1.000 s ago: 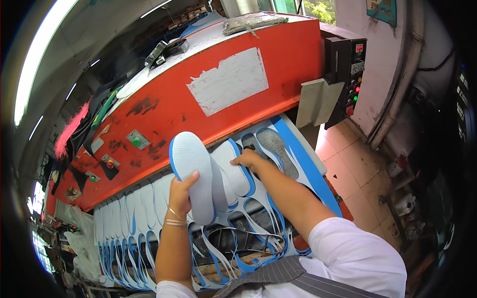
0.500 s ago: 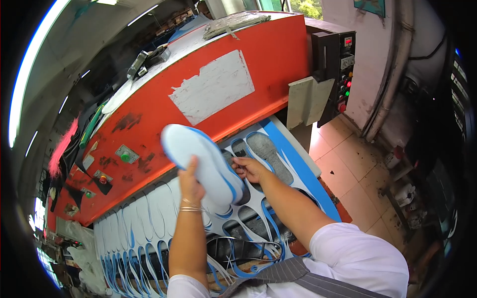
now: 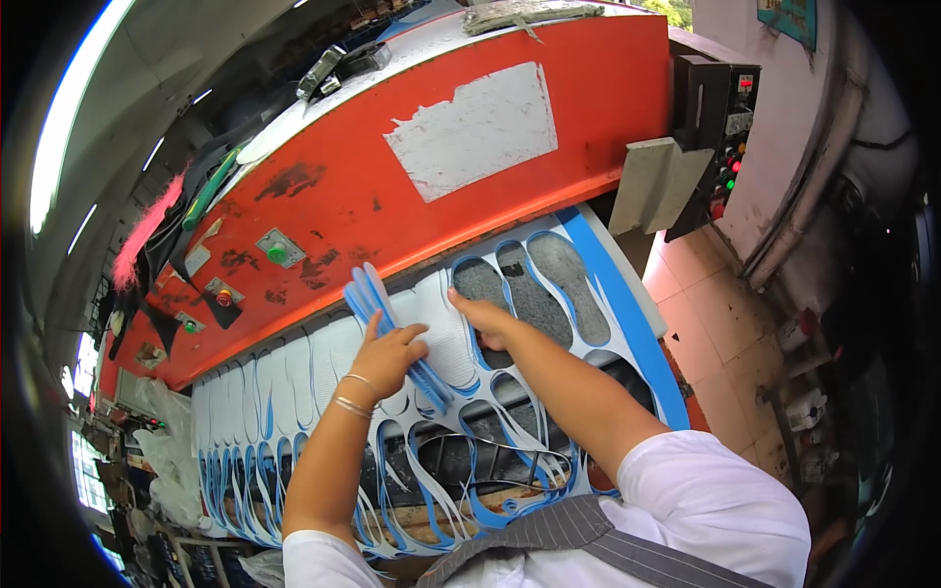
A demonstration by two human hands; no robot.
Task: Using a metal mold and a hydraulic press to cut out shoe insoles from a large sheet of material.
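Note:
My left hand (image 3: 387, 361) grips a stack of white and blue shoe insoles (image 3: 368, 294), turned edge-on and tilted over the cut sheet. Its thumb lies along the stack; some fingers are hidden behind it. My right hand (image 3: 487, 321) is low over the white and blue foam sheet (image 3: 642, 318), beside a white insole (image 3: 436, 328) still lying in its outline. The right thumb stretches to that insole's edge, apart from the fingers, which bend down at the neighbouring cutout and are partly hidden. Sole-shaped holes to its right show a dark grey surface (image 3: 573, 284).
An orange-red press (image 3: 323, 235) with a green button (image 3: 277, 253) and a red button (image 3: 224, 296) rises just behind the sheet. A control box (image 3: 720, 147) stands at the right. Thin offcut strips (image 3: 431, 529) hang along the near edge. Clear plastic (image 3: 167, 431) lies at left.
The insole stack has turned from face-up to edge-on and moved lower with my left hand. My right hand's pinch has loosened, thumb now apart. The view has shifted leftward.

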